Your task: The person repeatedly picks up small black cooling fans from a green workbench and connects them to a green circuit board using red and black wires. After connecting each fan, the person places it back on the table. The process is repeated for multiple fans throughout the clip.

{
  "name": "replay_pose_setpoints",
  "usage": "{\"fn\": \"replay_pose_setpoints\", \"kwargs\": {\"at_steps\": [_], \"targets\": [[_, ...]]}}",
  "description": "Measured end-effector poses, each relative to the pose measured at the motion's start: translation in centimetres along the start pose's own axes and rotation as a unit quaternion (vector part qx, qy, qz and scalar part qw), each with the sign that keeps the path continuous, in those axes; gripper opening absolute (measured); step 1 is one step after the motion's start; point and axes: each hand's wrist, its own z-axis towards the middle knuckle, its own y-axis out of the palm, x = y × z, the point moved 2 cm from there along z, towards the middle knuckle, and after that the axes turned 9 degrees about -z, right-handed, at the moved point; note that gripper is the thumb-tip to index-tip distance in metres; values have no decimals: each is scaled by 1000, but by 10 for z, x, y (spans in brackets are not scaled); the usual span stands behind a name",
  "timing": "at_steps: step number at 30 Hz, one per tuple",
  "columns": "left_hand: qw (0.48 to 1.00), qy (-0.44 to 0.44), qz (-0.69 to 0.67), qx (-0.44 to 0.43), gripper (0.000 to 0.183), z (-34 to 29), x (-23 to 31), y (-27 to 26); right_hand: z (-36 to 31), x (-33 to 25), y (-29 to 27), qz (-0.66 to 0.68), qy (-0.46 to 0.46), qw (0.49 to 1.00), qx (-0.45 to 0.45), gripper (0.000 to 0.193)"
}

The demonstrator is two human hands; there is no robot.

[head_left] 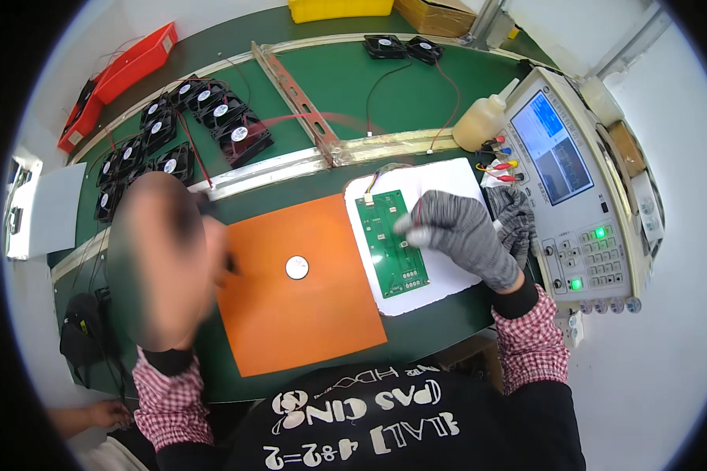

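My left hand is a smeared shape over the left edge of the orange mat. Dark parts show beside its fingers, too blurred to name. My right hand, in a grey knit glove, hovers over a green circuit board. Its thumb and fingers are pinched together; what lies between them is too small to make out. The board lies on a white sheet, with a wired white connector at its top. A round white disc rests on the mat.
Several black fans lie at the far left, two more at the back. A metal rail crosses there. At right stand a tester, a bottle and a grey glove. Another person's hand shows lower left.
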Motion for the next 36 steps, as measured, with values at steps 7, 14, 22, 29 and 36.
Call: {"fn": "replay_pose_setpoints", "kwargs": {"at_steps": [7, 14, 22, 29, 36], "targets": [[959, -6, 10, -283, 68, -40, 19, 54, 5, 29, 23, -86, 3, 994, 68, 15], [934, 152, -65, -316, 91, -44, 20, 39, 10, 26, 22, -155, -51, 985, 59, 13], [786, 50, -525, -323, 78, -41, 59, -20, 11, 29, 18, -100, -22, 995, 16, 17], [856, 490, 111, 119, 31, -56, 62, -19, 11, 26, 23, -165, -69, 983, 43, 19], [952, 290, -93, -42, 60, 40, 46, 46, 2, 27, 21, -175, -106, 972, 115, 16]]}}
